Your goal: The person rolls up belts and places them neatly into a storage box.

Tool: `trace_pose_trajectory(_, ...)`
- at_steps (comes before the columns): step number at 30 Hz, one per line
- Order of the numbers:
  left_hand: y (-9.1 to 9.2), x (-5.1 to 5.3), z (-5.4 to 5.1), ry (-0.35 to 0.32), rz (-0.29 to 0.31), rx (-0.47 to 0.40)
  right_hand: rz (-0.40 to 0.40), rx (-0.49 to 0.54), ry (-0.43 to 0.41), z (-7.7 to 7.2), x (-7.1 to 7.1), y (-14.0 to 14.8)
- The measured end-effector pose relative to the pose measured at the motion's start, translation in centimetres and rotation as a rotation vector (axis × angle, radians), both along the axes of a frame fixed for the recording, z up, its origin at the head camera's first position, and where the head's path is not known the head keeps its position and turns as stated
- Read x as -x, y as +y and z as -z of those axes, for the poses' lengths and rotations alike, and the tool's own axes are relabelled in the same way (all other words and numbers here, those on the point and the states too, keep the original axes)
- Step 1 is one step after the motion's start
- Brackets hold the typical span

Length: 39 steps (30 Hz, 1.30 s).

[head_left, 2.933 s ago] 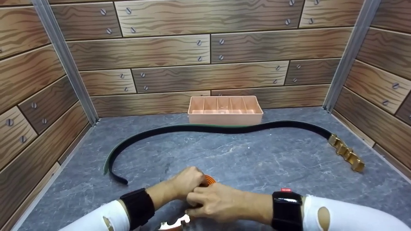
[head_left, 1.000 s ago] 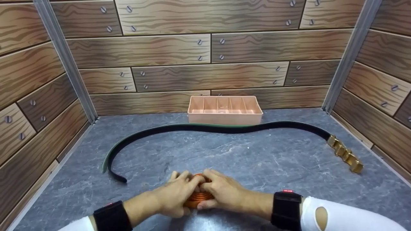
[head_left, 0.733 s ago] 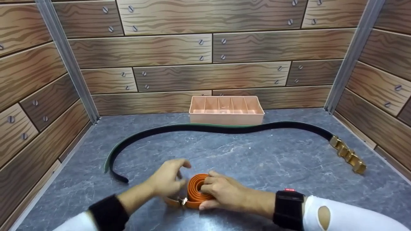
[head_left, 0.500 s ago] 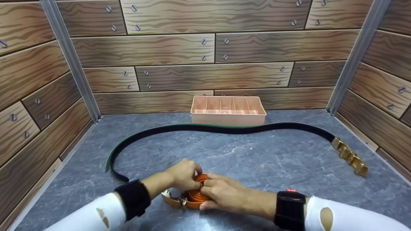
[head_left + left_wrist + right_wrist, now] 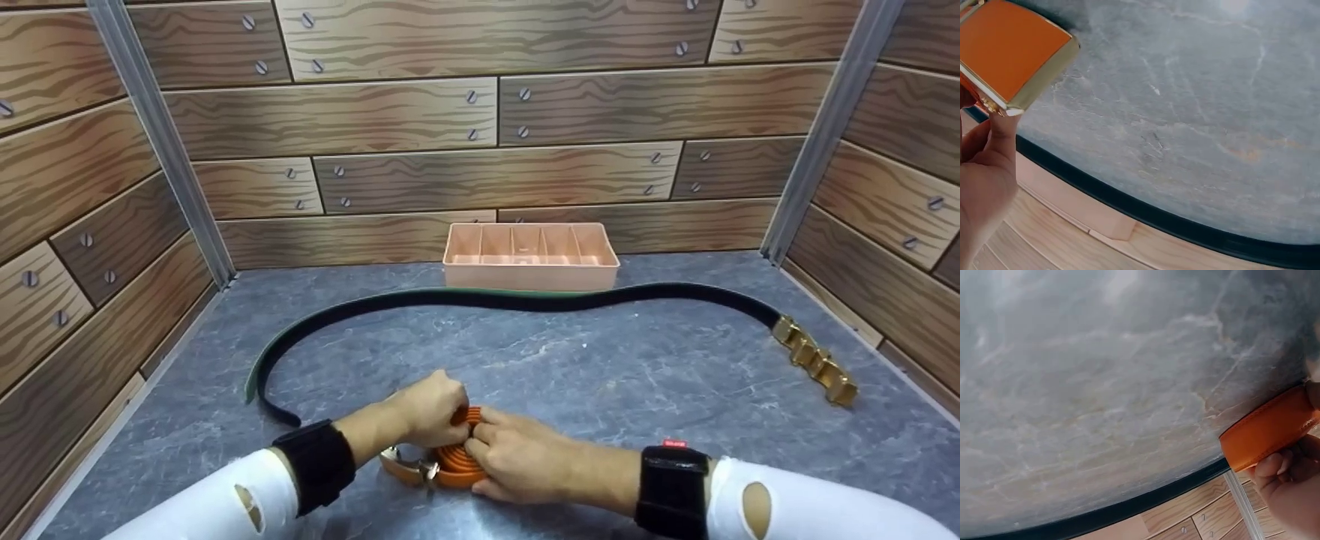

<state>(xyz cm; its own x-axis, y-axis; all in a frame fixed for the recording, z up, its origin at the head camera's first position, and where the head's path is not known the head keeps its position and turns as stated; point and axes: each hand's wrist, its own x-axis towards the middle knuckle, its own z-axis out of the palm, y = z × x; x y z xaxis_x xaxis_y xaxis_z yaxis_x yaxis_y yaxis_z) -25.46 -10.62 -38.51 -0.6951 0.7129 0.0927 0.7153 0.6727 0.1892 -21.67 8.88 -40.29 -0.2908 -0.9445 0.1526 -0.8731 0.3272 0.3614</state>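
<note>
An orange belt (image 5: 459, 474) is rolled into a coil standing on its edge at the table's near middle. Its buckle end (image 5: 405, 469) curves out to the left of the coil, with metal parts showing. My left hand (image 5: 431, 409) grips the coil's left side from above, its fingertips partly hidden. On the right side of the same coil, my right hand (image 5: 525, 457) holds it with curled fingers. In the left wrist view the orange, gold-rimmed buckle face (image 5: 1013, 48) lies before the left hand (image 5: 988, 180). The right wrist view has the belt's outer turn (image 5: 1266, 430) against the right hand (image 5: 1297, 489).
A black and green belt (image 5: 517, 301) stands on edge in a long curve behind the hands, its gold buckle (image 5: 817, 361) at the right. Behind it is a pink divided tray (image 5: 529, 277). Wood-patterned walls (image 5: 405, 180) bound the grey table (image 5: 600, 360).
The left hand came off the coil with spread fingers, then returned to grip its left side. The right hand stayed on the coil. The black and green belt has not moved.
</note>
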Motion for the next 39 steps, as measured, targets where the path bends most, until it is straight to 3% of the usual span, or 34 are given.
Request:
trace_pose_trajectory(3,-0.8,-0.6,-0.1,-0.069,-0.031,0.024,-0.029,0.007,0.008,0.3,0.2,-0.1)
trace_pose_trajectory(8,-1.9,-2.3,-1.1,-0.274,-0.08,0.079,-0.038,-0.042,-0.024,-0.2,0.6,0.1)
trace_pose_trajectory(10,-2.0,-3.3,-1.5,-0.28,-0.106,0.156,-0.052,-0.075,-0.041,-0.5,1.0,0.3)
trace_pose_trajectory(12,-2.0,-4.1,-1.5,-0.218,-0.117,0.24,-0.078,-0.104,-0.057,-0.8,1.5,0.5)
trace_pose_trajectory(15,-2.3,-4.5,-1.1,-0.006,-0.079,0.349,-0.115,-0.118,-0.106,-1.1,2.2,0.9)
trace_pose_trajectory(17,-2.6,-4.2,-0.7,0.167,-0.016,0.352,-0.133,-0.116,-0.135,-1.3,2.6,1.2)
trace_pose_trajectory(19,-3.1,-3.8,-0.3,0.298,0.067,0.321,-0.155,-0.114,-0.156,-1.4,2.9,1.4)
trace_pose_trajectory(22,-3.6,-3.6,0.2,0.375,0.205,0.228,-0.195,-0.122,-0.161,-1.4,3.1,1.6)
trace_pose_trajectory(25,-3.5,-3.6,0.4,0.308,0.295,0.161,-0.224,-0.12,-0.169,-1.6,3.3,1.7)
trace_pose_trajectory(27,-3.2,-3.5,0.4,0.241,0.305,0.144,-0.23,-0.108,-0.179,-1.7,3.5,1.9)
trace_pose_trajectory(33,-2.2,-3.1,0.4,-0.001,0.242,0.081,-0.187,-0.032,-0.29,-1.7,3.7,2.8)
trace_pose_trajectory(39,-1.5,-2.8,0.9,-0.048,0.185,0.011,-0.111,0.039,-0.451,-1.4,3.8,3.7)
